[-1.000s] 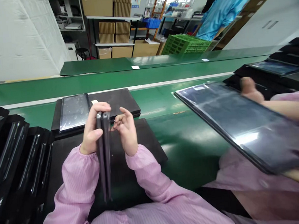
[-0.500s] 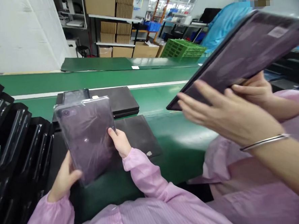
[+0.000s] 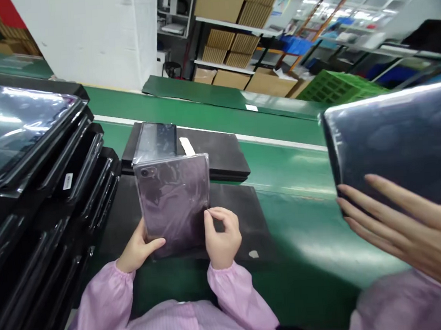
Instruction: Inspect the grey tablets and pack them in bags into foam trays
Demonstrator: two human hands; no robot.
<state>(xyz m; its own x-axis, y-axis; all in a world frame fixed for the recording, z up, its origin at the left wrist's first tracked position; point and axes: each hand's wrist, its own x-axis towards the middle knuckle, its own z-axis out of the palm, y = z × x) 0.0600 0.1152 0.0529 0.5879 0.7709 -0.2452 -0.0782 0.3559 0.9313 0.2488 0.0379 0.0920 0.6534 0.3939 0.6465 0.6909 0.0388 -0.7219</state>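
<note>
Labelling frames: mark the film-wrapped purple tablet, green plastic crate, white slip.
film-wrapped purple tablet (image 3: 174, 202): head view, back panel's middle.
green plastic crate (image 3: 335, 86): head view, lattice top.
white slip (image 3: 187, 146): head view, its middle.

So, three all up: one bagged tablet (image 3: 172, 203) near centre, a second tablet (image 3: 155, 139) beyond it, a third tablet (image 3: 394, 139) right. Two black pads: near pad (image 3: 241, 208), far pad (image 3: 220, 155). One green crate (image 3: 335, 86).

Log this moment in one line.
left hand: holds wrapped tablet; right hand: pinches its edge; under: black mat; nearby: co-worker's hand, second tablet
</note>
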